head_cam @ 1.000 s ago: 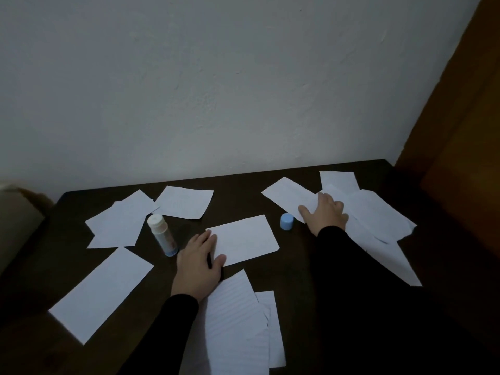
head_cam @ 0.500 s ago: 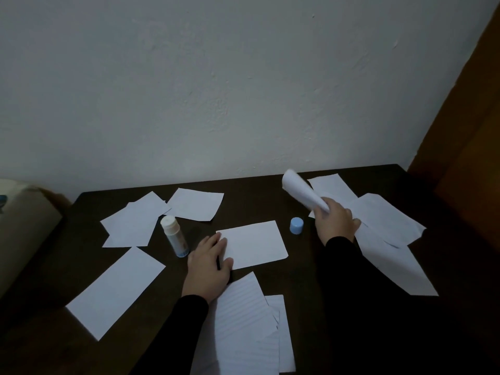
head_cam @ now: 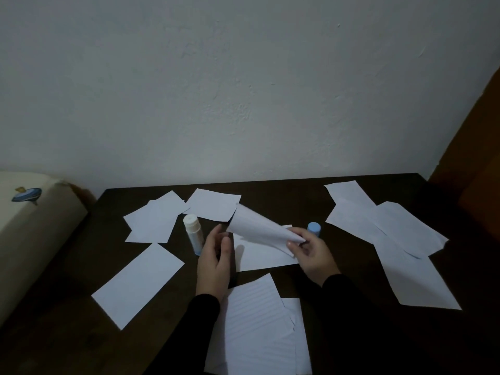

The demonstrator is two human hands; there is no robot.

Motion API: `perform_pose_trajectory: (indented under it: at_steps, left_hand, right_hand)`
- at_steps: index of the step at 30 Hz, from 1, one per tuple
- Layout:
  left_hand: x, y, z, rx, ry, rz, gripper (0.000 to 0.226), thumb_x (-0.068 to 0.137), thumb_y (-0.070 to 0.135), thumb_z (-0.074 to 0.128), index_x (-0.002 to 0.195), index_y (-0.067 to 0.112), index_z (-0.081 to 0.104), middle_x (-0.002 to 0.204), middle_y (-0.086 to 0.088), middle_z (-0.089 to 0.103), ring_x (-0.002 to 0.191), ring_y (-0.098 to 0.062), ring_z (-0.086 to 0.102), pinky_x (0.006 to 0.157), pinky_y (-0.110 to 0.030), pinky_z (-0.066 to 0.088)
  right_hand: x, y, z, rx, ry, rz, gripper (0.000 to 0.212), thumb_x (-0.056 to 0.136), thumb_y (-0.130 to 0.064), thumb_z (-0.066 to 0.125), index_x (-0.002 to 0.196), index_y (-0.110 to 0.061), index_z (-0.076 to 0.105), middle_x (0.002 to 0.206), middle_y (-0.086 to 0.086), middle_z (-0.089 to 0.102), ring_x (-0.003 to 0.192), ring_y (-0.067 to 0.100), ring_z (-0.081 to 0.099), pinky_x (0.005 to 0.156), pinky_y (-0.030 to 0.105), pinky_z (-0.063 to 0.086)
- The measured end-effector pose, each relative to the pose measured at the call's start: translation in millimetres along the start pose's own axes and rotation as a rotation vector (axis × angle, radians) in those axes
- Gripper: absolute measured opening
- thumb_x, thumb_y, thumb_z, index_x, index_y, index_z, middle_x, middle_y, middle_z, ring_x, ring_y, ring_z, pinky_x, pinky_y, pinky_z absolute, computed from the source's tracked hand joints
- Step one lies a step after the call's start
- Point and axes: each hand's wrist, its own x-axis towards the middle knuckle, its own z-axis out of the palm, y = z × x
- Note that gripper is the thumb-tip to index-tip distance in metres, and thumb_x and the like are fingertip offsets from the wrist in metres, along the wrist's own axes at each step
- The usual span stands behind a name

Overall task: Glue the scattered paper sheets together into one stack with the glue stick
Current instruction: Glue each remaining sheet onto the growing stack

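White paper sheets [head_cam: 139,283] were seen scattered across a dark wooden table [head_cam: 67,334], most of them lying apart or in loose overlaps to the left, right and near edge. One curled sheet [head_cam: 259,226] was held up by the right hand [head_cam: 311,251], pinched at its corner between thumb and fingers, above a flat sheet [head_cam: 262,255] at the table's middle. The left hand [head_cam: 215,262] was raised just beside the curled sheet's free edge, fingers relaxed and apart, nothing gripped. An uncapped glue stick [head_cam: 193,234] stood upright just left of that hand, and its blue cap [head_cam: 314,229] stood behind the right hand. No finished stack could be made out, so the task was judged barely begun, with nearly all sheets left to glue.
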Motion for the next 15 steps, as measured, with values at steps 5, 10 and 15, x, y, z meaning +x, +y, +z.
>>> perform_pose_trajectory:
  at_steps: [5, 10, 15]
  left_hand:
    - [-2.4, -4.2, -3.1, -0.065, 0.019, 0.025, 0.016, 0.094, 0.033, 0.056, 0.110, 0.033, 0.057, 0.103, 0.015, 0.061, 0.096, -0.006, 0.057, 0.076, -0.017, 0.044]
    - [-1.8, -9.1, -7.7, -0.038, -0.005, 0.043, 0.004, 0.091, 0.023, 0.063, 0.094, 0.023, 0.066, 0.087, 0.004, 0.066, 0.084, -0.012, 0.060, 0.072, -0.021, 0.048]
    - [-1.2, -4.0, -12.5, -0.201, -0.098, -0.026, 0.008, 0.091, 0.012, 0.063, 0.097, 0.014, 0.068, 0.088, 0.002, 0.073, 0.084, -0.005, 0.068, 0.067, -0.009, 0.049]
  right_hand:
    - [-3.2, 4.5, 4.6, -0.162, -0.008, -0.087, 0.028, 0.092, -0.008, 0.058, 0.108, -0.031, 0.058, 0.107, -0.010, 0.060, 0.100, -0.004, 0.054, 0.082, 0.013, 0.046]
    - [-3.6, 4.2, 4.3, -0.115, 0.130, -0.059, 0.052, 0.087, -0.008, 0.065, 0.124, -0.039, 0.045, 0.114, -0.019, 0.051, 0.088, 0.006, 0.059, 0.078, 0.020, 0.052]
    - [-0.1, 4.1, 3.8, 0.005, 0.188, 0.060, 0.040, 0.091, -0.023, 0.062, 0.128, -0.028, 0.047, 0.104, -0.011, 0.061, 0.090, 0.003, 0.062, 0.079, 0.019, 0.050]
